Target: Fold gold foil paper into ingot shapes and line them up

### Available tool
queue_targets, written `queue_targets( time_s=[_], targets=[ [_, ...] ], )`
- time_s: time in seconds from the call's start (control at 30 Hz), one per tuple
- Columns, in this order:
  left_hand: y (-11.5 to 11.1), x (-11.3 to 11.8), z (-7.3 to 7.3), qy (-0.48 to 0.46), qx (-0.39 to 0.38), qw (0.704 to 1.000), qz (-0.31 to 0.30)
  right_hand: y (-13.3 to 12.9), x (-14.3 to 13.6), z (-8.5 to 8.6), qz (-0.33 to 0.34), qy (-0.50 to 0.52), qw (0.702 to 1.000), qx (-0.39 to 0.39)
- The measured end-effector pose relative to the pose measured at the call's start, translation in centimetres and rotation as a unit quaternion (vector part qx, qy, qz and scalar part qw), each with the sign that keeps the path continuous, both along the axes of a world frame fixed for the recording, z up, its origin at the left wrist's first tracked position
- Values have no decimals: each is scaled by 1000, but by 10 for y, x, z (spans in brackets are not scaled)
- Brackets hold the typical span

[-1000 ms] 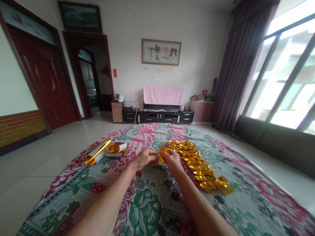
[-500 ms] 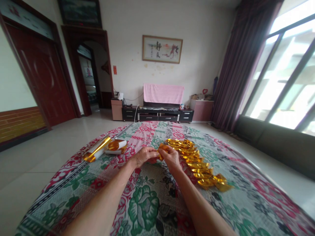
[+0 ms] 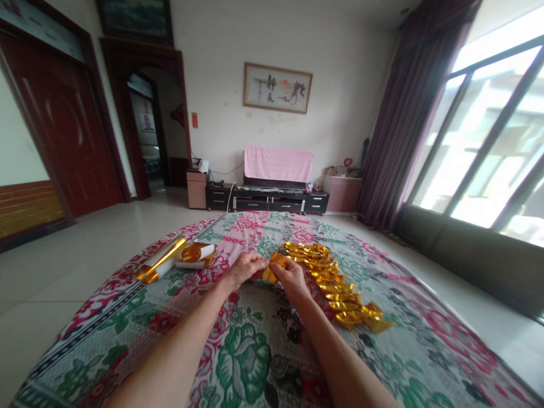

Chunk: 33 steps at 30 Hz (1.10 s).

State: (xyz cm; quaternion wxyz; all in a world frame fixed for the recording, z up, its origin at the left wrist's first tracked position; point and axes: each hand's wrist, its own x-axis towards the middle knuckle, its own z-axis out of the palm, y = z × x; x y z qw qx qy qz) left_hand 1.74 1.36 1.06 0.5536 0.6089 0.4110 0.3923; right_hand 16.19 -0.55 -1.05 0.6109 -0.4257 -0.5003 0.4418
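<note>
Pinching gold foil [image 3: 269, 276] in both hands [image 3: 243, 273]; patterned cloth [image 3: 243, 362] bearing curled sheets [image 3: 170, 254], folded gold pieces [image 3: 332, 277].

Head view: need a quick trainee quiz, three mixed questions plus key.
1. What does the right hand hold?
a) a pink cloth
b) a small gold piece
c) a white roll

2. True or false: the gold-and-white rolls lie to the left of the left hand.

3. Fill in: the row of folded gold pieces rests on a tablecloth patterned with ____.

Key: 1 b; 2 true; 3 flowers.
</note>
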Motion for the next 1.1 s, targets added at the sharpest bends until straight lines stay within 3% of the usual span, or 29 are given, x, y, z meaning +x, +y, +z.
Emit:
queue_targets(
  time_s=[0.3,0.77,0.93,1.1],
  targets=[
    [3,-1,-3,-19,1,999,-31,-6,4,3,60,-41,997,-5],
    [2,4,-1,-8,36,999,-3,-11,0,7,95,-56,994,-9],
    [8,2,-5,-56,39,997,25,-10,1,6,104,0,994,-20],
    [7,0,-4,-108,-8,994,29,-9,3,1,108,47,991,-57]
  ],
)
